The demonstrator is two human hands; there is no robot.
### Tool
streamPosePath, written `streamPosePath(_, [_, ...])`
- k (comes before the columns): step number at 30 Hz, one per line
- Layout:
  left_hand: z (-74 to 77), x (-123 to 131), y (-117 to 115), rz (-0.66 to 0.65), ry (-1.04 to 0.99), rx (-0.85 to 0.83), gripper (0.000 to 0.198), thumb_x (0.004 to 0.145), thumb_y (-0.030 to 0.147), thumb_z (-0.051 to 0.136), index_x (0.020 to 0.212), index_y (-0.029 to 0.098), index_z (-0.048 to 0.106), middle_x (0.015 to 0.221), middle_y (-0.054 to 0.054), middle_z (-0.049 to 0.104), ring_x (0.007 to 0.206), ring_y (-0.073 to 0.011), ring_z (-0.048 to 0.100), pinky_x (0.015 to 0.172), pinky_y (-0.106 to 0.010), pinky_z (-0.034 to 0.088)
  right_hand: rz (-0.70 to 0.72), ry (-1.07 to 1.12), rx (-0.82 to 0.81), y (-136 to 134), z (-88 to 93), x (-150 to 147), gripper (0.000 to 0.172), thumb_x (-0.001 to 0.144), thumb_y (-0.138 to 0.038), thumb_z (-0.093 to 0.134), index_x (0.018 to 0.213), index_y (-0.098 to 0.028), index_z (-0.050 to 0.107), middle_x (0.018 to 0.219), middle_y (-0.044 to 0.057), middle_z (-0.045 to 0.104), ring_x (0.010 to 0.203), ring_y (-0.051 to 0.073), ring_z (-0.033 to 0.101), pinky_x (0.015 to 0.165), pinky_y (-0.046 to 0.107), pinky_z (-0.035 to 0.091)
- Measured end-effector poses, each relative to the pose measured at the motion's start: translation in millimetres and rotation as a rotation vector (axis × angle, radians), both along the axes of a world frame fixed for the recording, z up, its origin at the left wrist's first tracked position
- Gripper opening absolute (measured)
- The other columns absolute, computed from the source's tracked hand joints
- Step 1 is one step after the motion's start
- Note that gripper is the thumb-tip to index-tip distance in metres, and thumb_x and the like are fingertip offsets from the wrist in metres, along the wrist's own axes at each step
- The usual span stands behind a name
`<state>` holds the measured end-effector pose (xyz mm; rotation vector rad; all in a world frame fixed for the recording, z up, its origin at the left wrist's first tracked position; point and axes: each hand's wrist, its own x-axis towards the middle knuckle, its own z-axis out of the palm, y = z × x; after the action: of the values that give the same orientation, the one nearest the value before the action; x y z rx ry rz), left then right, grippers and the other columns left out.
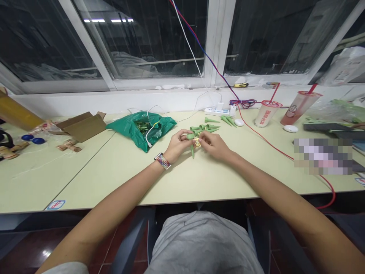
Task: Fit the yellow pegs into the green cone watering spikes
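My left hand point(180, 144) is closed on a green plastic spike point(192, 151), wide at the top, its narrow tip pointing down. My right hand point(218, 145) pinches a small yellow piece point(197, 142) right beside the spike. Whether the two parts touch is hard to make out behind the fingers. Just beyond both hands lies a loose group of similar green spikes point(209, 126), with a few more point(228, 120) farther right. Left of my hands sits a green plastic bag point(128, 133), its mouth open on small dark contents and a white cable end.
A power strip point(216, 111) and a bundled red-blue cable point(243, 103) lie along the back. Two drink cups with straws, the nearer one point(266, 114), stand at right. A red cable point(265, 139) crosses the table. Leftward are a cardboard box point(82, 127) and wooden toys point(69, 145).
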<state>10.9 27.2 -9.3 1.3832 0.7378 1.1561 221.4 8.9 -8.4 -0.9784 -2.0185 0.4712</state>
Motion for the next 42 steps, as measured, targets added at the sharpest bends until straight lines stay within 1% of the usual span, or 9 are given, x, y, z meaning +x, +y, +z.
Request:
streamPosePath(3, [0.4,0,-1,-0.004,0.005,-0.007,0.047,0.071,0.031,0.092,0.109,0.018,0.067,0.092,-0.003,0.076,0.082,-0.0176,0.076,0.086,-0.035,0.060,0.039,-0.005,-0.009,0,-0.7,-1,0.014,0.102,-0.033,0.055,0.092,-0.023,0.056,0.076,-0.002,0.066,0.063,0.015,0.056,0.061,0.028,0.040])
streamPosePath(7, [0.4,0,-2,-0.018,0.023,-0.003,0.049,0.070,0.029,0.093,0.109,0.018,0.066,0.093,-0.004,0.077,0.082,-0.0176,0.076,0.085,-0.034,0.059,0.034,-0.028,0.003,2,-3.1,-4,0.030,0.106,-0.034,0.046,0.078,-0.023,0.046,0.068,-0.003,0.055,0.063,0.016,0.052,0.062,0.029,0.035])
streamPosePath(10, [0.6,1,-3,-0.025,0.021,-0.023,0.050,0.069,0.030,0.094,0.109,0.018,0.066,0.090,-0.004,0.077,0.080,-0.0173,0.076,0.084,-0.034,0.059,-0.004,-0.071,0.005,3,-4.3,-5,0.035,0.107,-0.036,0.042,0.075,-0.023,0.044,0.069,-0.002,0.056,0.064,0.017,0.052,0.062,0.029,0.032])
streamPosePath(16, [0.6,3,-4,-0.047,-0.017,-0.116,0.051,0.068,0.031,0.094,0.108,0.018,0.066,0.090,-0.004,0.078,0.079,-0.0173,0.076,0.083,-0.033,0.060,-0.072,-0.251,0.156,-4,0.0,-2,0.019,0.107,-0.036,0.047,0.097,-0.022,0.057,0.084,0.002,0.069,0.068,0.018,0.055,0.065,0.029,0.031])
streamPosePath(19, [1.3,3,-4,-0.041,0.010,-0.085,0.050,0.070,0.033,0.093,0.109,0.017,0.066,0.093,-0.004,0.078,0.082,-0.0176,0.076,0.084,-0.033,0.061,-0.048,-0.276,0.185,-4,0.0,-2,0.021,0.108,-0.034,0.044,0.096,-0.021,0.056,0.087,0.004,0.069,0.070,0.018,0.055,0.066,0.029,0.031])
streamPosePath(25, [5.6,0,-3,0.024,0.219,0.125,0.053,0.071,0.037,0.092,0.111,0.017,0.065,0.086,-0.003,0.075,0.078,-0.0175,0.075,0.076,-0.029,0.061,0.037,-0.098,0.019,1,-6.8,-6,0.023,0.106,-0.033,0.044,0.087,-0.021,0.052,0.079,0.001,0.062,0.070,0.017,0.053,0.067,0.028,0.033])
streamPosePath(33, [12.0,0,-6,0.001,0.151,0.141,0.050,0.074,0.037,0.090,0.112,0.018,0.063,0.091,-0.004,0.077,0.081,-0.0185,0.077,0.079,-0.032,0.062,0.077,0.212,-0.172,4,-7.6,-16,0.041,0.106,-0.046,0.042,0.072,-0.022,0.039,0.068,-0.004,0.043,0.068,0.015,0.042,0.067,0.029,0.032])
streamPosePath(39, [14.4,-1,-6,-0.045,0.041,0.068,0.046,0.076,0.035,0.090,0.111,0.018,0.065,0.089,-0.003,0.075,0.077,-0.0163,0.074,0.078,-0.032,0.061,0.053,0.106,-0.065,-6,0.8,-10,0.022,0.104,-0.039,0.050,0.089,-0.023,0.049,0.071,-0.004,0.053,0.063,0.015,0.046,0.064,0.029,0.031])
streamPosePath(42, [12.3,-2,-5,-0.082,0.054,0.062,0.047,0.077,0.035,0.090,0.113,0.018,0.065,0.085,-0.002,0.074,0.075,-0.0163,0.073,0.077,-0.031,0.060,0.107,0.107,-0.073,-6,2.0,-11,0.021,0.104,-0.036,0.046,0.086,-0.023,0.048,0.078,-0.002,0.061,0.069,0.016,0.051,0.067,0.029,0.035])
